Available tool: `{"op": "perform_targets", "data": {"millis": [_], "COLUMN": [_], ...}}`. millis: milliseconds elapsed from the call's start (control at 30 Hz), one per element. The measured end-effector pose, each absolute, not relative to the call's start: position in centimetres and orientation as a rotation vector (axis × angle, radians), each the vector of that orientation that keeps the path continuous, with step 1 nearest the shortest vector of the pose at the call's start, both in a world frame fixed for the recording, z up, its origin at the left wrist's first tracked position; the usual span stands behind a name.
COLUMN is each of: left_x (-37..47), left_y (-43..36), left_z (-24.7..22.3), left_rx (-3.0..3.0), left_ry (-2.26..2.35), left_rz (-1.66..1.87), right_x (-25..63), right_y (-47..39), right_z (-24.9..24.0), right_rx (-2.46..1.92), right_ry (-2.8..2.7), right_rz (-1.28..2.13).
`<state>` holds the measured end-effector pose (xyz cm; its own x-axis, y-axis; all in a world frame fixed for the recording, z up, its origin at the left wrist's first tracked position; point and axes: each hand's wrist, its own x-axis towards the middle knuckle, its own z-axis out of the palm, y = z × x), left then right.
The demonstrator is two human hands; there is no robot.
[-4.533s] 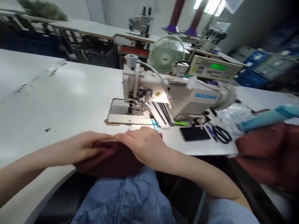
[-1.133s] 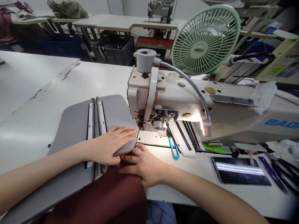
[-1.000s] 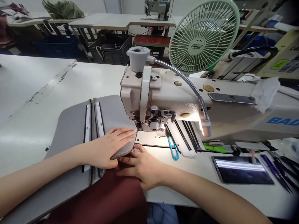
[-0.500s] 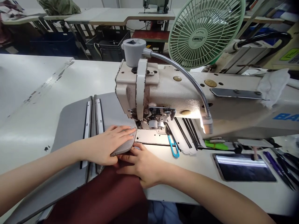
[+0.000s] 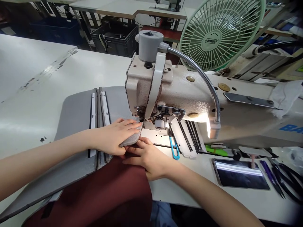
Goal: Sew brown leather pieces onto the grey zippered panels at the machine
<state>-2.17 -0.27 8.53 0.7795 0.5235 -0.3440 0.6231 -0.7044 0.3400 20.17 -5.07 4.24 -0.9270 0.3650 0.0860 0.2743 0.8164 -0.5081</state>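
Note:
My left hand (image 5: 113,135) lies flat, fingers stretched, on the rounded corner of a grey padded fabric panel (image 5: 78,107). That corner sits at the needle area of a sewing machine (image 5: 149,82); the needle itself is hidden. Just to the right, my right hand (image 5: 151,157) has its fingers closed on maroon fabric (image 5: 106,192) beneath the panel's edge, its thumb out of sight. The maroon fabric hangs toward my lap. Two white strips (image 5: 105,108) with dark edging run along a seam across the grey panel.
Blue thread snips (image 5: 174,148) lie right of the needle area, by black strips on a white sheet (image 5: 183,138). Farther right are a green-handled tool (image 5: 216,150), a phone (image 5: 240,173) and scissors (image 5: 287,179). A bendable lamp (image 5: 214,126) and a green fan (image 5: 220,37) stand over the machine.
The view has shifted and tilted, so the machine appears farther right. Both hands keep nearly the same hold beside the needle area. More of the maroon fabric shows at the lower left.

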Motion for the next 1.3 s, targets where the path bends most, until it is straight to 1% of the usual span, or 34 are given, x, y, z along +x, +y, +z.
{"op": "perform_targets", "data": {"millis": [233,467,667,1033,1300], "left_x": [-2.4,-1.9,-1.5,-0.1,1.2], "left_y": [-0.6,-0.4,-1.9,-2.1,-1.3], "left_z": [8.0,8.4,8.9,8.4,8.2], "left_rx": [2.58,2.575,2.555,2.551,2.599], "left_ry": [0.852,0.906,0.961,1.046,1.178], "left_rz": [-0.22,-0.2,-0.15,-0.109,-0.224], "right_x": [20.2,20.1,20.0,20.1,20.5], "right_y": [-5.2,-5.0,-6.2,-5.1,-4.0], "right_z": [4.2,3.9,4.1,4.1,4.1], "right_rx": [-0.479,-0.517,-0.523,-0.555,-0.612], "right_ry": [-2.839,-2.818,-2.825,-2.818,-2.832], "right_rz": [0.713,0.659,0.623,0.657,0.648]}}
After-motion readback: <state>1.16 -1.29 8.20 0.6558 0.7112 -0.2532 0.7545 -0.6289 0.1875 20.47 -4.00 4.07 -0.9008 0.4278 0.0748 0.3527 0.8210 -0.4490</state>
